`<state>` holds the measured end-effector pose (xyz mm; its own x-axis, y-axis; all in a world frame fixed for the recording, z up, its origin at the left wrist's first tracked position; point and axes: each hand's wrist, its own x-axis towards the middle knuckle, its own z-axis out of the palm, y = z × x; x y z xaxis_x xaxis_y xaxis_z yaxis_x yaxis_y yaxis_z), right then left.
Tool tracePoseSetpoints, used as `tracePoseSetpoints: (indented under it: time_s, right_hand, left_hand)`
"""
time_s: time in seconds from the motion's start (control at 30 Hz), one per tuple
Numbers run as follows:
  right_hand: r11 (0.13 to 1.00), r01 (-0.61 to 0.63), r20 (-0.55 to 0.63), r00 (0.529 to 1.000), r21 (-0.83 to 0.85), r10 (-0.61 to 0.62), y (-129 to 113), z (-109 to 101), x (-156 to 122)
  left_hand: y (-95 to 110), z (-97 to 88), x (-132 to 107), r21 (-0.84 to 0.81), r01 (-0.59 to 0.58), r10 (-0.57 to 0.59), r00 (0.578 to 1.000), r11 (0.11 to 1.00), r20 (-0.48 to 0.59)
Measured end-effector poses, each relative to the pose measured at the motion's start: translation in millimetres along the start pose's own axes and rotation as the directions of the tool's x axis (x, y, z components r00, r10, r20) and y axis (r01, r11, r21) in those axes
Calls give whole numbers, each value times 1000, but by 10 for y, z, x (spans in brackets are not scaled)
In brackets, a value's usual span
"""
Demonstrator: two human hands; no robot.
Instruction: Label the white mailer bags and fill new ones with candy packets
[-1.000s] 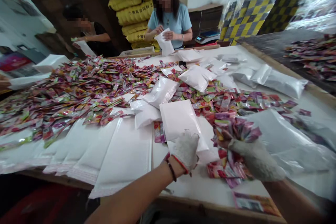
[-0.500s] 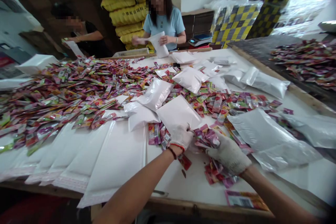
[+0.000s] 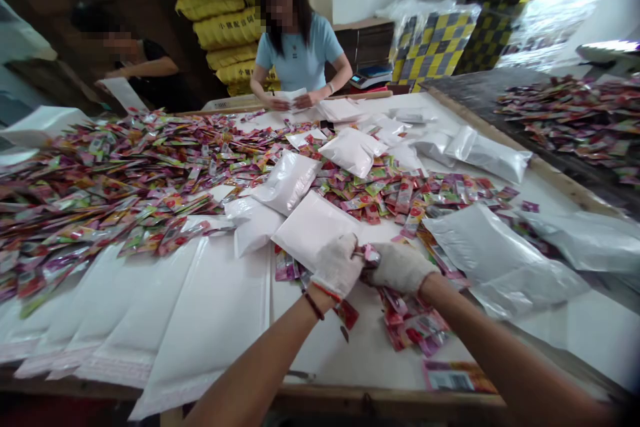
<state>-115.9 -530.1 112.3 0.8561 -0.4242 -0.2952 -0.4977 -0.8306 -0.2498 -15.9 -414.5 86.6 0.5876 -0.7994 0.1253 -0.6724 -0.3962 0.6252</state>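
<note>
My left hand (image 3: pixel 339 268), in a white knit glove with a red cuff edge, is closed at the near end of a white padded envelope (image 3: pixel 311 223), gripping its edge. Close against it, my gloved right hand (image 3: pixel 403 268) is closed around a small bunch of shiny pink and purple sachets (image 3: pixel 371 253). Most of that bunch is hidden by the fingers. How far the sachets sit inside the envelope I cannot tell. Below my right hand lies a loose heap of red and purple sachets (image 3: pixel 415 332).
A large sachet pile (image 3: pixel 135 173) covers the left of the table. Flat white envelopes (image 3: pixel 215 313) overlap at front left; filled ones (image 3: pixel 355 150) lie mid-table. A silvery packet (image 3: pixel 490 247) is at right. Across the table, a person in light blue (image 3: pixel 300 47) handles an envelope; another works further left.
My right hand has moved left with the sachets, up against my left hand, and the bunch now shows less. The envelope has tilted slightly. The person opposite has lowered their white envelope to the table.
</note>
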Motion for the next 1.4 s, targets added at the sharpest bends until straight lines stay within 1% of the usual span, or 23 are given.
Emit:
tracePoseSetpoints:
  time_s: [0.07, 0.13, 0.2, 0.3, 0.33, 0.37, 0.43, 0.47, 0.53, 0.57, 0.63, 0.7, 0.77, 0.83, 0.9, 0.97, 1.03, 1.13, 1.2, 1.23, 1.3, 1.37, 1.4]
  right_hand:
    - [1000, -3, 84, 996, 0, 3, 29, -47, 57]
    - [1000, 6, 128, 992, 15, -8, 43, -74, 84]
    - [999, 37, 132, 991, 5, -38, 21, -79, 89]
    - [995, 13, 99, 995, -103, -3, -77, -76, 84]
    - [990, 12, 98, 995, -141, 2, -113, -76, 80]
    - [987, 23, 100, 995, -162, -7, -142, -76, 74]
    - [987, 58, 98, 994, -150, -43, -165, -64, 46]
    - [991, 69, 72, 996, -119, -60, -156, -46, 19]
    - [998, 57, -51, 997, -34, -59, -105, 17, -64]
    - [998, 62, -133, 989, 8, -60, -71, 60, -115]
    - [992, 121, -286, 953, 47, -102, -7, 151, -215]
    - [982, 187, -372, 911, -11, -177, 30, 220, -274]
    - [975, 192, -374, 901, -108, -219, 34, 236, -269]
    - [974, 143, -343, 919, -174, -196, 22, 194, -210]
    - [978, 96, -316, 937, -187, -152, 18, 126, -138]
    - [987, 95, -299, 945, -129, -130, 35, 91, -93]
    - [987, 159, -331, 931, -12, -154, 68, 131, -80]
    - [944, 322, -470, 847, 77, -251, 95, 318, -63]
    - [944, 320, -536, 812, 81, -230, 87, 443, -19]
    - [950, 294, -546, 816, 107, -191, 85, 482, 11]
    - [929, 273, -509, 853, 248, -115, 118, 495, 70]
    - [847, 306, -444, 891, 434, -94, 221, 440, 98]
    - [814, 307, -437, 896, 494, -73, 295, 402, 97]
  left_hand:
    - [-29, -25, 25, -59, 65, -61, 996, 996, 63]
    - [-31, -72, 78, -110, 75, -61, 991, 991, 123]
    - [15, -120, 141, -189, 87, -53, 983, 978, 178]
    - [151, -134, 187, -350, 196, -100, 956, 916, 274]
    - [199, -115, 178, -365, 205, -107, 956, 908, 273]
    - [242, -86, 156, -342, 182, -101, 965, 922, 241]
    - [299, -8, 95, -194, 101, -79, 990, 976, 120]
    - [310, 35, 66, -93, 78, -73, 995, 993, 62]
    - [299, 108, 35, 67, 69, -69, 998, 995, -3]
    - [283, 133, 35, 113, 71, -71, 997, 991, -9]
    - [249, 148, 49, 155, 47, -49, 999, 987, 13]
    - [235, 125, 52, 202, -13, 7, 999, 979, 31]
    - [247, 83, 18, 286, -111, 103, 994, 952, 43]
    - [266, 42, -43, 383, -206, 196, 978, 901, 64]
    - [262, 5, -93, 436, -261, 244, 965, 861, 97]
    - [226, -30, -100, 424, -267, 244, 964, 866, 109]
    - [171, -55, -63, 360, -216, 207, 976, 908, 65]
    - [106, -26, 15, 223, -170, 175, 985, 960, 0]
    - [91, 44, 34, 140, -175, 177, 984, 975, -6]
    - [90, 84, 29, 106, -161, 163, 986, 981, -16]
    - [79, 148, -4, 61, -103, 107, 992, 993, -63]
    - [40, 176, -55, 40, -78, 81, 992, 996, -93]
    - [6, 178, -82, 39, -89, 92, 991, 995, -94]
